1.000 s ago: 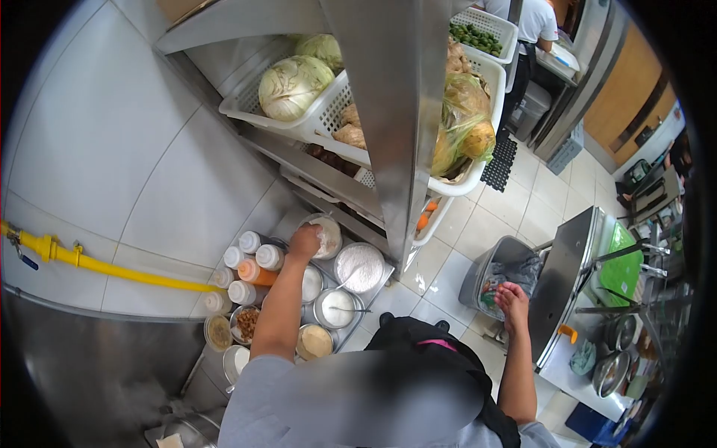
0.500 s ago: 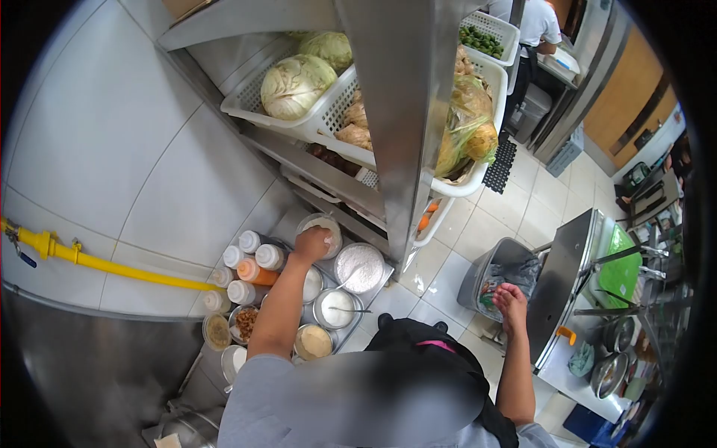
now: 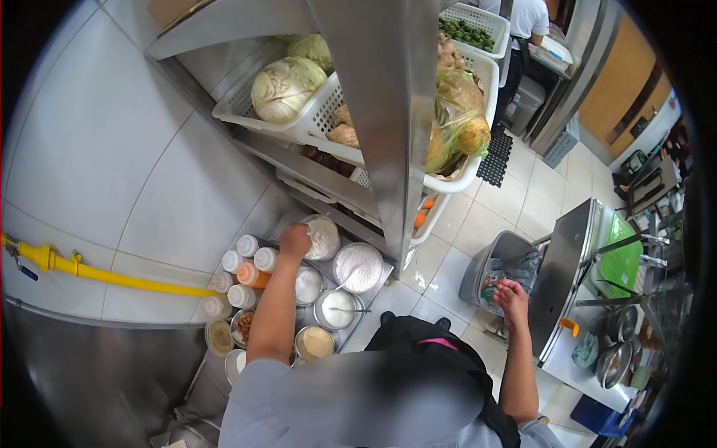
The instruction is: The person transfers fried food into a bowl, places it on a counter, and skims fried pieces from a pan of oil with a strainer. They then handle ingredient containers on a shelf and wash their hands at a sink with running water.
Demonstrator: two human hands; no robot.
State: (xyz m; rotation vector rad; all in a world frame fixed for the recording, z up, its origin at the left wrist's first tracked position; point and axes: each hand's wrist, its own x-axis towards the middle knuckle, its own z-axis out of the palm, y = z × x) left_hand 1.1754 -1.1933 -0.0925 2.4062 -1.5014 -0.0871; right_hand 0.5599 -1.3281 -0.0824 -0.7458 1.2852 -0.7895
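Note:
My left hand (image 3: 296,240) is closed at the left rim of a round container of pale powder (image 3: 323,239); what its fingers hold, if anything, is hidden. Below and right of it stand a bowl of white powder with a spoon (image 3: 357,267), a bowl of fine white grains (image 3: 334,309) and another white-filled container (image 3: 307,286). Squeeze bottles (image 3: 252,275) cluster just left of my forearm. My right hand (image 3: 511,296) hangs in the air in front of the grey bin (image 3: 478,280), fingers curled loosely apart, with nothing visible in it.
A steel shelf post (image 3: 388,134) rises ahead, beside baskets with cabbages (image 3: 287,89) and bagged produce (image 3: 459,112). A yellow pipe (image 3: 134,278) runs along the left wall. At right is a steel counter with a green board (image 3: 618,257). A person (image 3: 532,21) stands at the far back.
My left hand has moved from over the powder to the container's left rim. The view has shifted slightly. My right hand stays almost in place.

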